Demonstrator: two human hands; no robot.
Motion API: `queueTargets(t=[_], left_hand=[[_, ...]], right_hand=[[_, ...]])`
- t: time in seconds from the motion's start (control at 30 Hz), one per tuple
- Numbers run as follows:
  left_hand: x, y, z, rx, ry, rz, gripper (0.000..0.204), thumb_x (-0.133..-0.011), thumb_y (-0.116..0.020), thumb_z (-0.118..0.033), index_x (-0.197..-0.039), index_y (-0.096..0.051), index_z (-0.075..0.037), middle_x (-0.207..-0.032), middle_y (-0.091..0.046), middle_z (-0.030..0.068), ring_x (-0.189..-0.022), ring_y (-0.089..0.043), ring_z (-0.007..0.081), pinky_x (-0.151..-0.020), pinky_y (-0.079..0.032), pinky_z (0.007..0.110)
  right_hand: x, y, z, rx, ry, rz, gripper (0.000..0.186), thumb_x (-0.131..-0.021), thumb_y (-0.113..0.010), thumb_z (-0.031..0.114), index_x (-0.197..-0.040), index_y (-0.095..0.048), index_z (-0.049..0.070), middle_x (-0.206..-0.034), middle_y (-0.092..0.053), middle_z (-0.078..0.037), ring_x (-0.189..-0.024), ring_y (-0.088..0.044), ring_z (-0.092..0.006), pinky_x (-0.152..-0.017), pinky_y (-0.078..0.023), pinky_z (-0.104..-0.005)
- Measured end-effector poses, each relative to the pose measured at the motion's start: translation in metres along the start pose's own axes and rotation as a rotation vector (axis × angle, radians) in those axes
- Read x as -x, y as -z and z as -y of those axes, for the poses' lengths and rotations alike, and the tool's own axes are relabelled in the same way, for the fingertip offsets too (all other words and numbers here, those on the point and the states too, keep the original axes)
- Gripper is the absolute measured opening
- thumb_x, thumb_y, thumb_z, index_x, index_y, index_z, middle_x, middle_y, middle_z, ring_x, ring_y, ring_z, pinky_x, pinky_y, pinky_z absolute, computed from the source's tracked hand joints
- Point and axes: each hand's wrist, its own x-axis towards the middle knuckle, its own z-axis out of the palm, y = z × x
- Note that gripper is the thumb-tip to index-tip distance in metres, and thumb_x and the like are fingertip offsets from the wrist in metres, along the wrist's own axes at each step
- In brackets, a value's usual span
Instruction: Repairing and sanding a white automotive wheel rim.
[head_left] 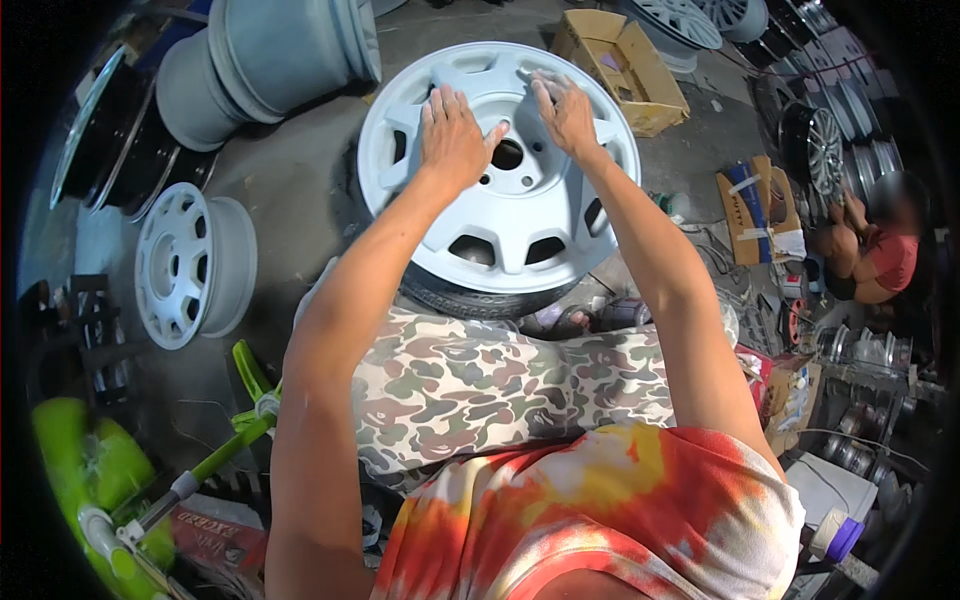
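A large white-grey car wheel rim lies face up in front of me, on top of a black tire. My left hand rests flat on its face, left of the centre hole, with fingers stretched out and thumb apart. At the upper right of the rim, my right hand presses its bent fingers against the surface beside a spoke opening. Those fingertips look whitish and dusty. Whatever they may pinch is too small or hidden to make out.
Another pale rim stands at left, below large grey rims. An open cardboard box sits beyond my right hand. A green-and-white stand is at lower left. Far right, a person in red crouches beside stacked rims.
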Motion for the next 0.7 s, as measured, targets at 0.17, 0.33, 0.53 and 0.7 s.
queueTargets(t=[0.17, 0.33, 0.53, 0.7], left_hand=[[-0.031, -0.016, -0.013, -0.041, -0.151, -0.062, 0.081, -0.105, -0.042, -0.056, -0.149, -0.039, 0.012, -0.158, -0.033, 0.0332, -0.149, -0.029, 0.0482, -0.122, -0.024, 0.056], [-0.031, -0.017, -0.04, -0.074, -0.368, -0.027, 0.064, -0.108, -0.037, -0.049, -0.153, -0.044, -0.003, -0.162, -0.037, 0.0199, -0.151, -0.03, 0.0424, -0.122, -0.025, 0.055], [-0.001, -0.019, -0.075, 0.021, -0.566, 0.032, 0.064, -0.108, -0.039, -0.048, -0.151, -0.045, 0.0, -0.161, -0.038, 0.0202, -0.15, -0.032, 0.0382, -0.123, -0.025, 0.052], [0.01, -0.012, -0.072, 0.103, -0.674, 0.081, 0.065, -0.107, -0.042, -0.048, -0.149, -0.046, 0.002, -0.16, -0.041, 0.0185, -0.148, -0.036, 0.0374, -0.124, -0.025, 0.05]], right_hand=[[0.061, 0.049, 0.013, 0.102, 0.07, 0.017, 0.03, -0.102, -0.058, 0.021, -0.123, -0.072, 0.004, -0.129, -0.067, -0.016, -0.123, -0.061, -0.0361, -0.105, -0.049, -0.0432], [0.13, 0.098, 0.042, 0.13, -0.032, 0.074, 0.03, -0.101, -0.059, 0.014, -0.128, -0.07, 0.005, -0.131, -0.067, -0.016, -0.123, -0.062, -0.0348, -0.106, -0.048, -0.0416], [0.168, 0.119, 0.039, 0.079, -0.183, -0.056, 0.03, -0.103, -0.058, 0.011, -0.129, -0.069, 0.002, -0.131, -0.066, -0.019, -0.121, -0.065, -0.033, -0.104, -0.049, -0.0385], [0.171, 0.103, 0.03, 0.183, -0.134, -0.102, 0.03, -0.103, -0.058, 0.011, -0.129, -0.069, 0.002, -0.132, -0.066, -0.019, -0.129, -0.059, -0.0336, -0.11, -0.045, -0.0407]])
